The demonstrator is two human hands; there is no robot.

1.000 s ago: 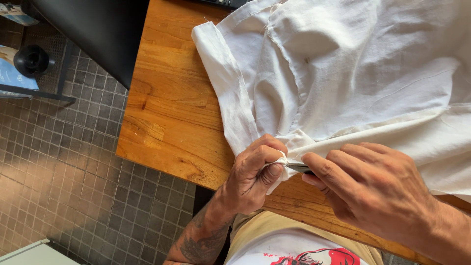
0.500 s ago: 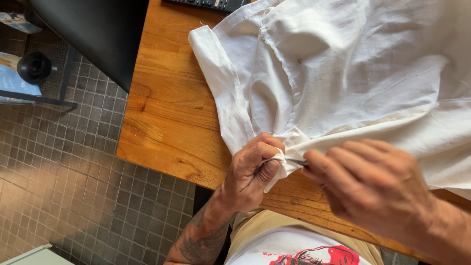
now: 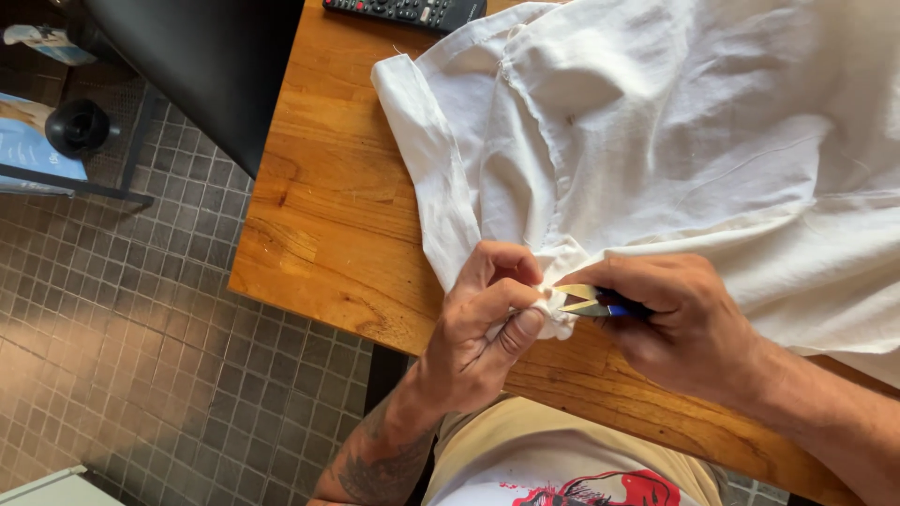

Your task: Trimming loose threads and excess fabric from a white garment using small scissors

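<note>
Now snips show at the garment.

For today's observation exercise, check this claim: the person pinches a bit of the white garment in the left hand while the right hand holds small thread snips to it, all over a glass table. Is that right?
Not quite. The table is wood, not glass; the head view shows its orange-brown grain. The rest stands: the left hand pinches the white garment, and the right hand holds the thread snips to it.
</note>
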